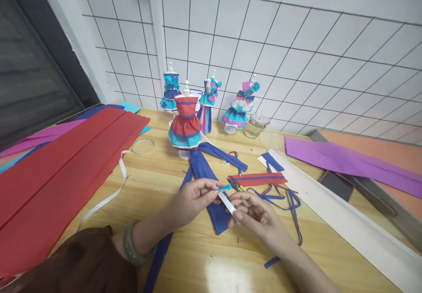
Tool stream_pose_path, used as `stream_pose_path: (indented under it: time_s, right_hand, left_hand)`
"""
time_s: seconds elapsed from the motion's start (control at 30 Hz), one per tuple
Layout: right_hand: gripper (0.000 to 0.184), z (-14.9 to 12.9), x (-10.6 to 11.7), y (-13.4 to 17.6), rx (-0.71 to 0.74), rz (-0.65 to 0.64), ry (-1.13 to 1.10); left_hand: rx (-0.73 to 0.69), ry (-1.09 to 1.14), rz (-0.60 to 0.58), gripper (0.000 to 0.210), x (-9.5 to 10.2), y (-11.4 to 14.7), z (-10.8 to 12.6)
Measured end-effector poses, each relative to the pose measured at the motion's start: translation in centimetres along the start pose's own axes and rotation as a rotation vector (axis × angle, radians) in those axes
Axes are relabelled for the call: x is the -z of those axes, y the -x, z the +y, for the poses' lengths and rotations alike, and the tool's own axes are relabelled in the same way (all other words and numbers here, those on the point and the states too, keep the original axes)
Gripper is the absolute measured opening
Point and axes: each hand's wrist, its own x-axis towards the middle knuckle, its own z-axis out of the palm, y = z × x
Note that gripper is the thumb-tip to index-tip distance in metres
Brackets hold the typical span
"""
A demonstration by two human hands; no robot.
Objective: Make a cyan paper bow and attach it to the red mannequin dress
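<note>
While left hand (198, 198) pinches a slim turquoise piece (227, 187), right hand (257, 214) grips a flat white strip (227, 202)

Over a pale wooden tabletop (187, 258), the left hand, a grey-green bangle (131, 245) at its wrist, is closed at thumb and fingers on the turquoise piece, whose end juts rightward. Thumb and fingers of the right hand pinch the white strip's lower end; its upper end slants toward the left hand, and whether the two touch cannot be told. Beneath lies a long dark-blue strip of crepe-like material (217, 221); just beyond the right hand, partly hidden black-and-yellow scissors (235, 183) rest by a red band with a blue stripe (263, 179). Farther back stands a small white mannequin in a red-and-turquoise tiered dress (186, 124), with three more dressed mannequins (239, 106) and a clear glass of pale-yellow liquid (255, 127) near the white tiled wall (280, 64).
</note>
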Motion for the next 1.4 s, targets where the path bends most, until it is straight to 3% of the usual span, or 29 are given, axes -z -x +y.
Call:
stream_pose_path:
  time_s: [0.13,0.23,0.33,0.4,0.53,0.77,1.13,1.4]
  right_hand:
    - [0.017,0.4,-0.1,-0.1,0.017,0.022,0.053]
    - [0.014,0.9,0.1,-0.1,0.076,0.158,0.218]
    - [0.011,1.2,0.5,-0.2,0.209,0.315,0.442]
    - [0.010,1.1,0.7,-0.3,0.321,0.350,0.546]
    - [0.013,0.7,0.7,-0.4,0.430,0.358,0.604]
    - [0.010,0.7,0.7,-0.5,0.444,0.404,0.683]
    - [0.017,1.3,0.7,0.0,0.536,0.362,0.854]
    - [0.013,0.5,-0.1,-0.1,0.501,0.337,0.780]
  left_hand:
    - [-0.026,-0.006,0.016,0.016,-0.1,0.1,0.2]
    - [-0.105,-0.054,0.036,0.014,-0.4,0.3,0.4]
    - [-0.215,-0.141,0.056,0.011,-0.7,0.6,0.5]
    - [-0.299,-0.211,0.062,0.008,-0.8,0.7,0.6]
    - [-0.412,-0.373,0.072,0.011,-0.8,0.8,0.7]
    - [-0.498,-0.566,0.105,0.014,-0.5,0.7,0.9]
    - [-0.561,-0.782,0.082,0.019,-0.1,0.6,0.4]
    - [-0.557,-0.863,0.118,0.018,-0.1,0.4,0.1]
